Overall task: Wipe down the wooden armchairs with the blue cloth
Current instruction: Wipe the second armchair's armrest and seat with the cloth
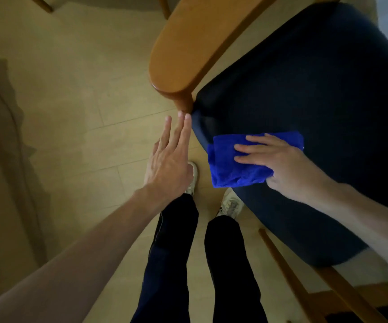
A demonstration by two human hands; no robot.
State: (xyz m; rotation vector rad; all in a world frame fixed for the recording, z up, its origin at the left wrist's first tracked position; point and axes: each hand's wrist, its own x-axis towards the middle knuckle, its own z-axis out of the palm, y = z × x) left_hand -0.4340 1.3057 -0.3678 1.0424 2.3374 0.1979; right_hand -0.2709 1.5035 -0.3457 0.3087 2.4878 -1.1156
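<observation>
A wooden armchair fills the right half of the view, with an orange-brown armrest (188, 50) and a dark navy seat cushion (316, 89). A folded blue cloth (230, 166) lies on the cushion's front left corner. My right hand (279, 162) presses flat on the cloth, fingers spread over it and pointing left. My left hand (169, 159) hovers empty above the floor, fingers straight and apart. Its fingertips come close to the armrest's front post (185, 104), just below it.
Pale wood-look floor (72, 108) spreads to the left. My legs in dark trousers and light shoes (231, 203) stand at the chair's front. Another wooden frame part (288, 269) runs along the lower right. Legs of other furniture (41, 4) show at the top.
</observation>
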